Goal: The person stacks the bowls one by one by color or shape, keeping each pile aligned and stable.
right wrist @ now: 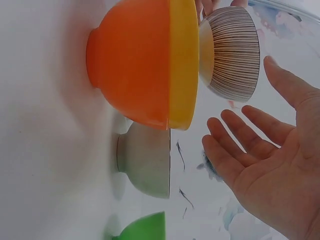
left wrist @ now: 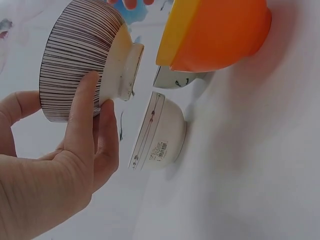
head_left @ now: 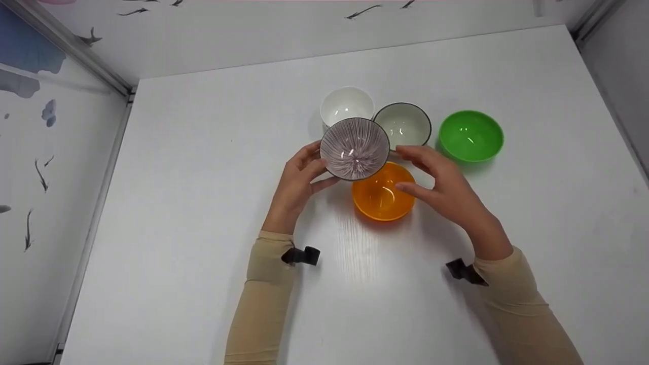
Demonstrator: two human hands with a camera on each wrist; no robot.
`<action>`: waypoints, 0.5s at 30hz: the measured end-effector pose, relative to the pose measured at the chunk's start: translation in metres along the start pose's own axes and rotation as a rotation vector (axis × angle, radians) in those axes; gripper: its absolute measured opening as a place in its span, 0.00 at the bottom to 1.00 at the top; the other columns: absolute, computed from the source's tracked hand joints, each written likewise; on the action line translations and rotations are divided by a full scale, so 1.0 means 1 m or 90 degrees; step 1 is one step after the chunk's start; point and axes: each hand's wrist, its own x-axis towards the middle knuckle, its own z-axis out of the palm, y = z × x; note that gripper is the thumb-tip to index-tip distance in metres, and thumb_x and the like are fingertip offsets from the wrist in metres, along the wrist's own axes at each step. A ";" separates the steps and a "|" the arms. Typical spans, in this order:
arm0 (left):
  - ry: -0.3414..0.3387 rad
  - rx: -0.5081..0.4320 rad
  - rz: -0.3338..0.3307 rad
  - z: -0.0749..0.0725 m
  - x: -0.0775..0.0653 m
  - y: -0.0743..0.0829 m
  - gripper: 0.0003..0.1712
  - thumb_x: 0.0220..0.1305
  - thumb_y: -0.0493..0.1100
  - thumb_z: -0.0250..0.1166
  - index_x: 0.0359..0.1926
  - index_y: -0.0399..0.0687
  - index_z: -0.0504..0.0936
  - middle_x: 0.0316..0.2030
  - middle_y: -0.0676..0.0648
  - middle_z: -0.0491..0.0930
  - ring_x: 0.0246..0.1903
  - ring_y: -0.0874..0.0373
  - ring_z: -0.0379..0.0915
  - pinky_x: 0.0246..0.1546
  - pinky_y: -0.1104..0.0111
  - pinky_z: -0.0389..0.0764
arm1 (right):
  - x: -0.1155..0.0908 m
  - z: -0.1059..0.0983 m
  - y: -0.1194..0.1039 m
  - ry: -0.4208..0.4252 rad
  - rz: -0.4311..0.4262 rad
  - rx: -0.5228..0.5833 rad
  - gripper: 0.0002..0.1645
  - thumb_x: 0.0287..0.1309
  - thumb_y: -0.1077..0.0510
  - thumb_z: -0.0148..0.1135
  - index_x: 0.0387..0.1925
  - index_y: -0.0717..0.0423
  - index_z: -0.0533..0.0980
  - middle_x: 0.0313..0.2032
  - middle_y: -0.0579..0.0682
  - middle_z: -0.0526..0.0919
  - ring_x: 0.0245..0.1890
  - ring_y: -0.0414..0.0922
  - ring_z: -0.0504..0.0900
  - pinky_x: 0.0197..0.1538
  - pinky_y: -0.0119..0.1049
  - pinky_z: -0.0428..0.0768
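My left hand [head_left: 299, 175] grips a bowl with thin dark stripes [head_left: 355, 148] by its left side, thumb at the rim. In the left wrist view the striped bowl [left wrist: 82, 57] is off the table, its foot showing, with fingers under its side. My right hand [head_left: 446, 187] is spread to the right of that bowl, thumb apart from the fingers. The right wrist view shows the palm [right wrist: 280, 170] holding nothing, with a gap to the striped bowl [right wrist: 235, 55]. Below and between the hands an orange bowl [head_left: 383, 200] stands on the table, partly covered by the striped bowl.
Behind the striped bowl stand a white bowl [head_left: 347, 104] and a pale bowl with a dark rim [head_left: 404, 124]. A green bowl [head_left: 471, 137] stands farther right. The white table [head_left: 192, 203] meets patterned panels [head_left: 243, 30] at the back and left.
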 end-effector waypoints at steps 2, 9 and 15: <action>-0.002 0.003 -0.003 0.002 -0.001 -0.001 0.28 0.68 0.36 0.57 0.69 0.43 0.69 0.62 0.41 0.75 0.51 0.49 0.80 0.52 0.56 0.86 | 0.001 0.002 -0.002 0.001 0.000 0.005 0.39 0.56 0.59 0.73 0.68 0.57 0.69 0.65 0.54 0.75 0.67 0.50 0.74 0.72 0.49 0.71; -0.015 0.005 -0.007 0.007 -0.003 -0.004 0.28 0.67 0.37 0.56 0.68 0.43 0.70 0.62 0.41 0.76 0.52 0.49 0.80 0.53 0.55 0.86 | 0.003 0.006 -0.011 -0.002 0.022 0.028 0.43 0.57 0.58 0.72 0.72 0.55 0.64 0.67 0.53 0.72 0.65 0.53 0.75 0.73 0.51 0.69; -0.026 -0.015 -0.006 0.010 -0.003 -0.005 0.28 0.67 0.37 0.56 0.69 0.42 0.69 0.62 0.40 0.75 0.52 0.48 0.80 0.53 0.54 0.85 | 0.002 0.008 -0.011 0.011 0.031 0.032 0.45 0.57 0.58 0.72 0.73 0.54 0.62 0.69 0.52 0.71 0.65 0.52 0.75 0.73 0.50 0.69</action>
